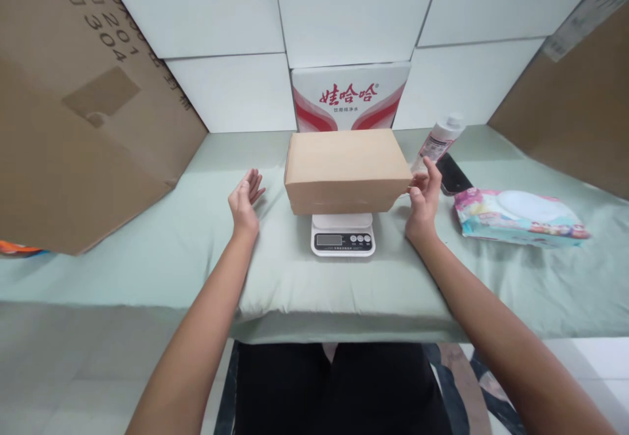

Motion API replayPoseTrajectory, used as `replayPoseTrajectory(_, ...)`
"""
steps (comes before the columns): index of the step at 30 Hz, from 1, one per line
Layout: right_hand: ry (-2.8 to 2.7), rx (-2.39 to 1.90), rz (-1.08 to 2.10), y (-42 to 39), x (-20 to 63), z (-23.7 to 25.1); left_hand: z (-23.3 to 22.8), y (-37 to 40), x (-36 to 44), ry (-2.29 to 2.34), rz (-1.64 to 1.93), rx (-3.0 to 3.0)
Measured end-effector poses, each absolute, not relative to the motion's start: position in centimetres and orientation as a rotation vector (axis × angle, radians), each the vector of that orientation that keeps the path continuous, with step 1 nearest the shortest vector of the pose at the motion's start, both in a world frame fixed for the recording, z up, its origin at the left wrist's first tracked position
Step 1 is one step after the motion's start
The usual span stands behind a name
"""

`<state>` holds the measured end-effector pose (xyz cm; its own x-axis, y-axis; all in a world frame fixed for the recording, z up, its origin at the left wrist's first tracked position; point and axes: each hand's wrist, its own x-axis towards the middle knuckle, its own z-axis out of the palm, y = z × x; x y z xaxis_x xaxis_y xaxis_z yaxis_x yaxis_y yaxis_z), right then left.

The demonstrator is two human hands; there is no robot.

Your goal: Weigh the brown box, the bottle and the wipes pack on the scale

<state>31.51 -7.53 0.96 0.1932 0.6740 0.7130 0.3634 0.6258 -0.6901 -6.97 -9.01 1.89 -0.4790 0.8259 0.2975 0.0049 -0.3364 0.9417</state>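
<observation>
A closed brown cardboard box rests on a small white digital scale in the middle of a table covered with pale green cloth. My left hand hovers open to the left of the box, a short gap away from it, palm turned toward it. My right hand is at the box's right end, fingers loosely curled, thumb and fingertips touching or almost touching its lower right corner. It holds nothing.
A white bottle and a black phone lie behind my right hand. A pack of wet wipes lies to the right. Large cardboard sheets flank both sides. A red-and-white printed carton stands behind the box.
</observation>
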Motion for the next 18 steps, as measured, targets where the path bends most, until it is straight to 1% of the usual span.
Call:
replayPoseTrajectory(7,-1.441,-0.932,0.291,-7.6,31.5,1.2,1.6,-8.8,-7.2,1.328,1.865,1.156)
replayPoseTrajectory(13,-1.473,-0.912,0.373,-7.8,31.3,1.1,2.1,-9.6,-6.6,1.282,1.858,1.221)
replayPoseTrajectory(18,-1.509,-0.885,0.411,-8.4,30.8,1.3,2.6,-10.9,-5.4,1.215,1.744,1.402)
